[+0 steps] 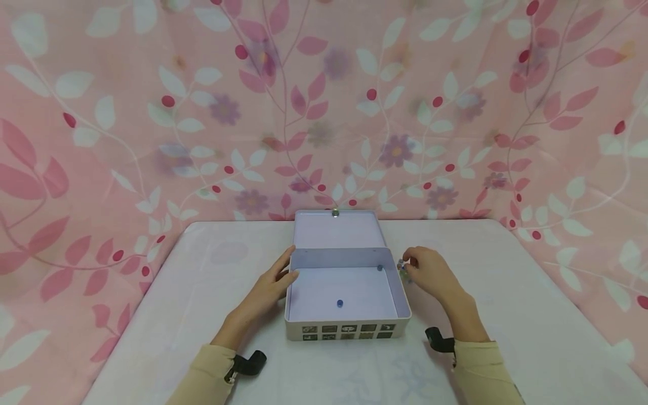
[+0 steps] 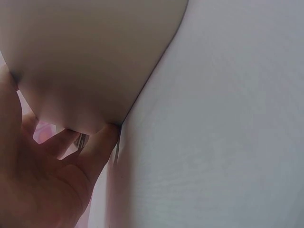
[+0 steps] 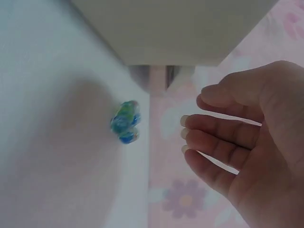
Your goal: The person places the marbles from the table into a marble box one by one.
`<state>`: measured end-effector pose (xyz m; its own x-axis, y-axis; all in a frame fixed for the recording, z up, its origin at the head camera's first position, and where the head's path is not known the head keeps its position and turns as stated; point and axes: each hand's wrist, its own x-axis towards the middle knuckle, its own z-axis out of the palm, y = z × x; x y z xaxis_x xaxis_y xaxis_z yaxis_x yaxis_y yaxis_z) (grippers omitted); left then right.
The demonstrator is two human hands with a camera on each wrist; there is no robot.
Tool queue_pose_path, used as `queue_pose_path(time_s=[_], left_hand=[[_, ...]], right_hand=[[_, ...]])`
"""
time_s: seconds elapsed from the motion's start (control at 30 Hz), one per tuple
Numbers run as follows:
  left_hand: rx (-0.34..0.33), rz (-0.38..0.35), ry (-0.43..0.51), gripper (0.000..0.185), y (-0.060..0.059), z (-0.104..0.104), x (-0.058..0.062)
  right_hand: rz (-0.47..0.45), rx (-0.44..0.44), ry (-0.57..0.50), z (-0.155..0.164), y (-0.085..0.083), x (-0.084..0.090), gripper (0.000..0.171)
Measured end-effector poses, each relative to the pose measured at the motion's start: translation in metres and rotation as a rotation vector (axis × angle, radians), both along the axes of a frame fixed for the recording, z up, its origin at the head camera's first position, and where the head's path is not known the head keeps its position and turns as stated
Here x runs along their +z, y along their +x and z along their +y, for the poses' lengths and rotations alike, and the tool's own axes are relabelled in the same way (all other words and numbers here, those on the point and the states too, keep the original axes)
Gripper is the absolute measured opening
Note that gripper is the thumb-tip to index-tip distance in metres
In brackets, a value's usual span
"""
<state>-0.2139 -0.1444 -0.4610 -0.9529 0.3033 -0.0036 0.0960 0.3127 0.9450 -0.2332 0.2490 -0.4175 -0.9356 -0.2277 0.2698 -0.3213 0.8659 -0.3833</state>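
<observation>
Beige sleeves [image 1: 476,371] and two black wrist straps sit closest to the head camera, at the near edge of the white table [image 1: 531,315].

**Container.** An open tin box [image 1: 347,329] stands at the table centre, printed panels on its front wall. Its hinged lid [image 1: 336,229] lies tilted back toward the floral curtain [image 1: 152,112]. Two small blue beads lie on the box floor: one near the front [image 1: 340,304], one in the rear right corner [image 1: 379,268].

**Left hand.** The left hand [image 1: 268,287] rests against the box's left wall, fingers straight, thumb on the rear corner. The left wrist view shows fingers [image 2: 95,152] pressed to the wall. Nothing is gripped.

**Right hand.** The right hand [image 1: 430,275] is just beside the box's right wall. The right wrist view shows its fingers [image 3: 218,133] loosely curled and apart, holding nothing. A small cluster of blue-green beads [image 3: 126,122] lies on the table near the fingertips, apart from them and close to the box's rear corner.

**Hazards.**
- The beads are small and round; a pinch that is off-centre would likely make them roll or scatter across the table.
- The cluster lies near the box wall, so fingers may crowd against the wall and push beads away.
- The left hand only presses; a sideways knock from the right could shift the box.
- The tilted lid could fall shut if the box is jolted.
</observation>
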Motion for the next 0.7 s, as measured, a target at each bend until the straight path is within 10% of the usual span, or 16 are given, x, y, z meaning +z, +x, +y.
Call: queue_pose_path(time_s=[0.7], left_hand=[[-0.002,-0.009,0.023,0.065,-0.003,-0.001,-0.005]], right_hand=[[-0.274,-0.046,0.021,0.011,-0.009,-0.031,0.006]])
